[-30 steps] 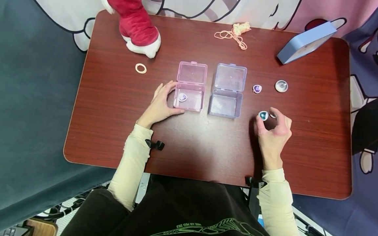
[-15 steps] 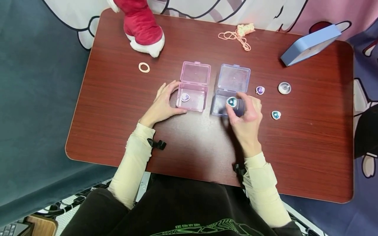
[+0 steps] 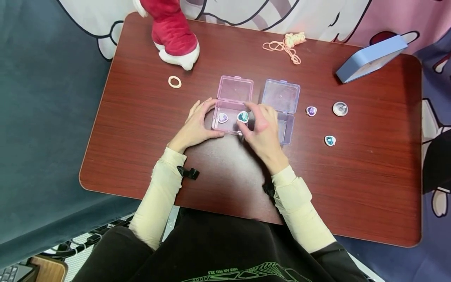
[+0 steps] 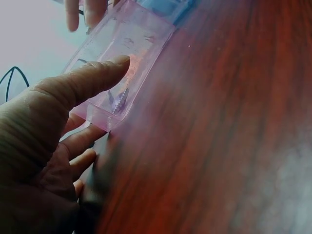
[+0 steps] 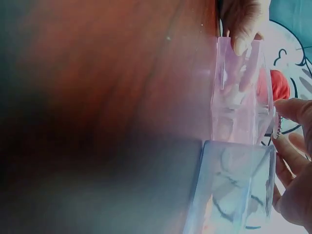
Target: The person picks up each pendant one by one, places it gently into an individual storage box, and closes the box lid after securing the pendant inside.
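At the upper left of the head view, the red and white plush toy [image 3: 174, 35] is cut off by the top edge, so you see only its lower part. Below it a small cream elastic ring [image 3: 174, 82] lies alone on the dark red wooden table [image 3: 141, 149].

Your left hand [image 3: 195, 125] rests against the left wall of the open pink clear plastic box [image 3: 230, 105], fingers straight along it and thumb at the front corner, bracing rather than clutching. A purple heart-shaped gem [image 3: 222, 118] lies inside that box; in the left wrist view it shows only as a blurred edge behind the wall.

Your right hand [image 3: 262, 131] pinches a teal heart-shaped gem [image 3: 242, 116] in its fingertips, low over the right half of the pink box, just beside the purple one; whether it touches the floor of the box you cannot tell. That hand hides the front left part of the open blue clear plastic box [image 3: 282, 105] right beside the pink one.

Right of the boxes lie a second purple gem [image 3: 311, 111], a second teal gem [image 3: 329, 140] and a round silver disc [image 3: 340, 109]. A pink tangled cord [image 3: 287, 45] lies at top centre, and a pale blue flat case [image 3: 371, 58] at the upper right.
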Tool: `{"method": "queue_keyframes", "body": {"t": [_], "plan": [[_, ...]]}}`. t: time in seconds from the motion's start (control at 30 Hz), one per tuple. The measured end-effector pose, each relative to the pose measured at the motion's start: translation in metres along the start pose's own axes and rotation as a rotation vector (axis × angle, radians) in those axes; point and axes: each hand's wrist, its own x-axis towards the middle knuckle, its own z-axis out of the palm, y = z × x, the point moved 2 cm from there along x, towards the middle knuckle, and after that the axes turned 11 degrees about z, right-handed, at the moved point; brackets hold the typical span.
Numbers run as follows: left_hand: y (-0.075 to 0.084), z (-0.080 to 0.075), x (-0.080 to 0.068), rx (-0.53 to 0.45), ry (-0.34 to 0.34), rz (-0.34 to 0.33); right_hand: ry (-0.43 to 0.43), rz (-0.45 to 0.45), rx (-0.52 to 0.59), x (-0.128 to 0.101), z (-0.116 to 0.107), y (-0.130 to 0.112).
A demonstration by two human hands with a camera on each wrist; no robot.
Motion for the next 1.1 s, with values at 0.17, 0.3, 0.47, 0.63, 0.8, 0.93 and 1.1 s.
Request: {"method": "queue_keyframes", "body": {"t": [0.17, 0.3, 0.47, 0.63, 0.8, 0.93, 1.1], "plan": [[0.002, -0.001, -0.001, 0.000, -0.002, -0.022, -0.047, -0.014, -0.036, 0.006, 0.005, -0.005], [0.003, -0.002, -0.002, -0.011, -0.003, -0.031, -0.073, -0.007, -0.050, 0.008, 0.009, -0.006], [0.003, -0.002, -0.001, -0.016, 0.001, -0.020, -0.085, 0.016, -0.046, 0.008, 0.012, -0.005], [0.002, -0.001, -0.002, -0.022, 0.000, -0.033, -0.091, 0.019, -0.046, 0.007, 0.012, -0.005], [0.002, -0.001, 0.000, -0.003, -0.002, -0.017, -0.069, -0.020, -0.046, 0.008, 0.008, -0.005], [0.001, 0.000, 0.000, -0.002, 0.000, -0.009, 0.003, -0.039, 0.000, 0.008, -0.004, -0.005], [0.001, 0.002, -0.005, -0.019, 0.001, -0.021, 0.163, 0.014, 0.112, 0.001, -0.035, 0.005]]}}
